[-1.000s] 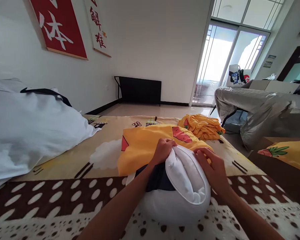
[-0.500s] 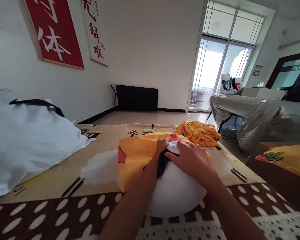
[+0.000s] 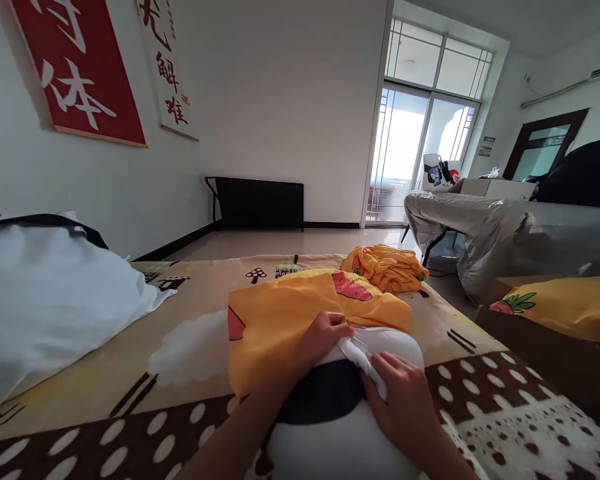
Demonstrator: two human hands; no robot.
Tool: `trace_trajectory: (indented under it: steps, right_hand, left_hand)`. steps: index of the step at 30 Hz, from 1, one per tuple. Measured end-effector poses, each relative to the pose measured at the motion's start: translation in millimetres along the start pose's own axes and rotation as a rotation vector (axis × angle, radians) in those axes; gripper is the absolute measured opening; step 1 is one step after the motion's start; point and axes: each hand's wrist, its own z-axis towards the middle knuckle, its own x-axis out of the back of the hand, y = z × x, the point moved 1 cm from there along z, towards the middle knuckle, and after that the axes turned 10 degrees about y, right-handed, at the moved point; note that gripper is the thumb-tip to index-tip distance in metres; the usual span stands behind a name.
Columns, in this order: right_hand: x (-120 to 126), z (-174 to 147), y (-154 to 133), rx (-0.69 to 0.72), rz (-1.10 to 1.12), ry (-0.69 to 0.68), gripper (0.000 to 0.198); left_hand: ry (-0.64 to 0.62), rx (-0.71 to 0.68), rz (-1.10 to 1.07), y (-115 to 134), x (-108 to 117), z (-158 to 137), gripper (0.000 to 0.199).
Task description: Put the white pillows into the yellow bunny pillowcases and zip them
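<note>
Far left, big white bundle [image 3: 55, 293]. Next, wide strip of blanket [image 3: 195, 353], room to slide things. Yellow cloth [image 3: 275, 307] lay behind hands. Left hand [image 3: 325, 333] pinched rolled edge [image 3: 359, 359] of white pillow [image 3: 340, 440]. Pillow sat low on blanket, looked soft, light, squishy; edge likely best hold. Right hand [image 3: 403, 387] pinched edge's near end. Past blanket's right side, brown box [image 3: 525, 350].

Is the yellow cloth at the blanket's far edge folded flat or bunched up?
Bunched up: the yellow cloth lies in a wrinkled heap, with many creases, on the patterned blanket.
</note>
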Motion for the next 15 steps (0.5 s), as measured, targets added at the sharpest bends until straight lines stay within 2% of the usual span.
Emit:
trace_trajectory:
  steps: [4, 6, 9, 11, 13, 15]
  right_hand:
    - [5, -31, 8, 0.033, 0.084, 0.091, 0.015]
    - [10, -35, 8, 0.054, 0.094, 0.113, 0.015]
    - [16, -33, 3, 0.063, 0.083, 0.107, 0.016]
    - [19, -30, -1, 0.056, 0.075, 0.085, 0.016]
    - [20, -29, -2, 0.046, 0.056, 0.084, 0.018]
    - [20, -27, -1, 0.031, 0.025, 0.107, 0.019]
  left_hand:
    - [-0.055, -0.134, -0.157, 12, 20, -39, 0.04]
    - [-0.042, -0.205, -0.119, 14, 34, -48, 0.044]
    - [0.023, -0.346, 0.33, 8, 46, -48, 0.031]
    - [0.008, -0.469, 0.695, -2, 44, -44, 0.02]
    - [0.011, -0.608, 0.987, -13, 38, -36, 0.021]
    - [0.071, -0.707, 1.195, -22, 31, -27, 0.023]
